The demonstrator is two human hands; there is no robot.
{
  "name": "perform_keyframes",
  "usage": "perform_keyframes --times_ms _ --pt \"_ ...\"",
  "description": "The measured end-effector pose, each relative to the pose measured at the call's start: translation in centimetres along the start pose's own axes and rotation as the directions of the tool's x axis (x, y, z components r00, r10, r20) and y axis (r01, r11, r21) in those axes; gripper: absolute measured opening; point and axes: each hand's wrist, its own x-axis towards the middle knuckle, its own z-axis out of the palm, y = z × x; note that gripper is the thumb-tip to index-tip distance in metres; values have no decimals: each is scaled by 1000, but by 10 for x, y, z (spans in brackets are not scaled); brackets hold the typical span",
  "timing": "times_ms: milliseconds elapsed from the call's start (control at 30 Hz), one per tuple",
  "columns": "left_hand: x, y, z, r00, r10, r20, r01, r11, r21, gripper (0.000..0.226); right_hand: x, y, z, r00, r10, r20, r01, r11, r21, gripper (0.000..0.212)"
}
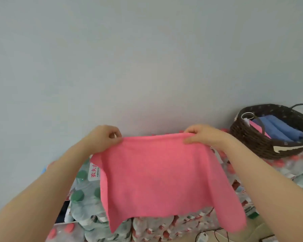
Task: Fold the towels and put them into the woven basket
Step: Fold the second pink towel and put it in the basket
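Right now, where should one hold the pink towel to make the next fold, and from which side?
Keep the two top corners, where the left hand and right hand pinch the pink towel. It hangs flat and spread, so probably bring those corners together from the sides, halving it before the woven basket.

Open air above the woven basket [262, 145]; bottle packs [87, 194] crowd below.

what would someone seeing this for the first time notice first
The big pink towel fills the lower middle, held up spread out by its top edge, the left hand pinching one corner and the right hand the other. At the right edge sits a dark woven basket with folded blue towels and a pink one inside. Beneath the towel lie shrink-wrapped packs of water bottles.
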Motion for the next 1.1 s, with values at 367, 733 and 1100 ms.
perform_keyframes --times_ms 367,733,1100 --pt "53 3 93 932 349 -93 -245 800 548 30 90 60 50 985 -48 -167 -14 937 -349 35" --pt "68 50 172 949 102 298 -219 893 393 72 66 89 48 999 2 -38 -23 832 -555 27" --pt "63 23 170 951 168 258 -263 880 396 89 56 52 27 949 270 160 -312 863 397 22"
